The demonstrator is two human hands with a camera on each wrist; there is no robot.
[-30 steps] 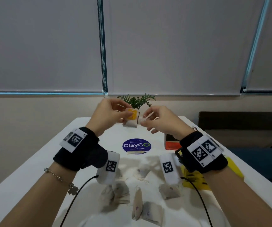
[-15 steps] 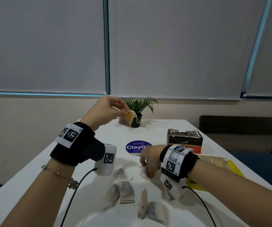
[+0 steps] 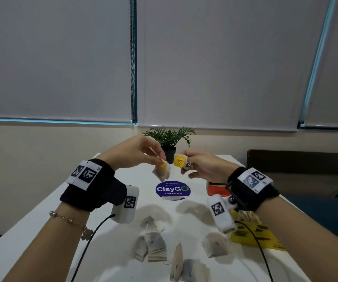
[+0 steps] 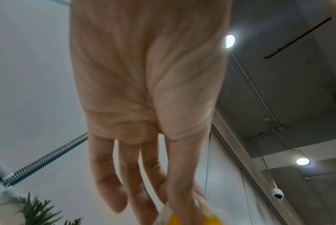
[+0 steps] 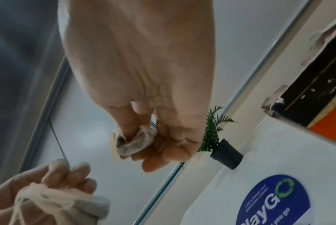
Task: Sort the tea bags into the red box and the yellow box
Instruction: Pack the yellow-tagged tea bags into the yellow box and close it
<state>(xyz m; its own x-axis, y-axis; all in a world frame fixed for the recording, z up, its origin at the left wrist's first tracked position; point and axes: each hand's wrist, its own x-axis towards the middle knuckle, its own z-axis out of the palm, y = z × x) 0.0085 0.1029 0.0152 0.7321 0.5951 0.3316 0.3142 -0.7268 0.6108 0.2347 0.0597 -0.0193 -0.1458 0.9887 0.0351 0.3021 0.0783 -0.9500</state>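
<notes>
Both hands are raised above the far half of the white table [image 3: 42, 231]. My left hand [image 3: 158, 159] pinches a tea bag [image 3: 162, 171] with a yellow tag, which hangs below the fingers. A little to its right, my right hand [image 3: 186, 165] grips a second yellow-tagged tea bag [image 3: 179, 161]; the right wrist view shows this bag [image 5: 136, 143] crumpled between the fingers. The red box [image 3: 216, 189] stands behind my right wrist, mostly hidden. At the right table edge lies the yellow box [image 3: 255, 236]. Several loose tea bags [image 3: 153, 243] lie on the near table.
A small potted plant [image 3: 170, 143] stands at the table's far end, just behind the hands. Between the hands and the loose bags, a round blue ClayGo sticker [image 3: 172, 189] is stuck to the table. Cables run from both wrist cameras across the near table.
My right hand was down among the loose tea bags; it has come up holding a yellow-tagged tea bag beside my left hand. The left hand has kept its bag.
</notes>
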